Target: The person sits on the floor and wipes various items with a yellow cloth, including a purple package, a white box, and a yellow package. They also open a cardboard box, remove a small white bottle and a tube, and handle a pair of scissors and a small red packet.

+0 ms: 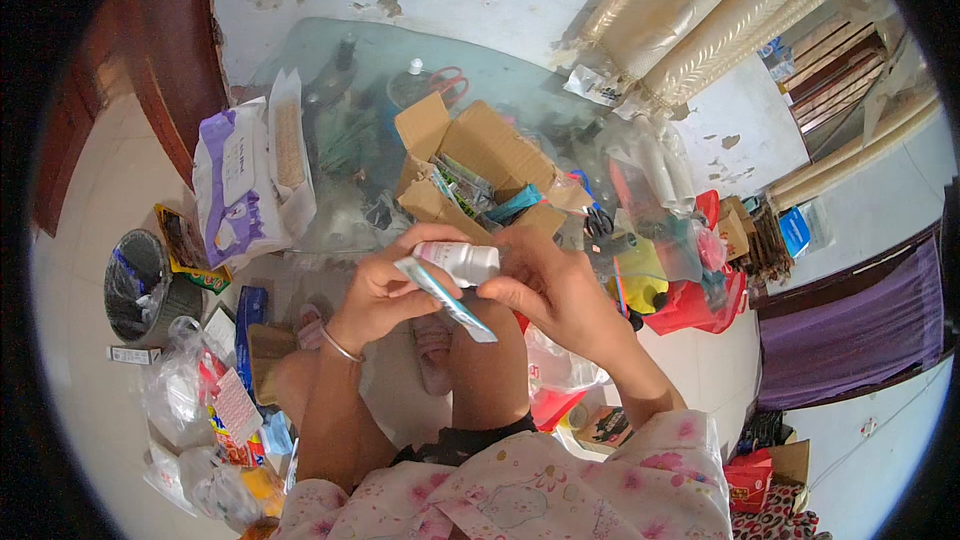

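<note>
A white plastic bottle (457,262) lies sideways between my hands, above my knee. My left hand (390,285) holds its base end and also pinches a narrow white and teal packet (448,300) between thumb and fingers. The fingers of my right hand (551,285) are around the cap end of the bottle, which they hide. Just beyond the hands stands an open cardboard box (487,142) on a glass table (337,195), with several small tubes or packets (465,184) inside.
Left on the table lies a purple and white wipes pack (236,187). Red-handled scissors (450,82) lie behind the box, black-handled scissors (598,221) to its right. A dark waste bin (139,285) and plastic bags (180,390) are on the floor at left; a red bag (694,307) is at right.
</note>
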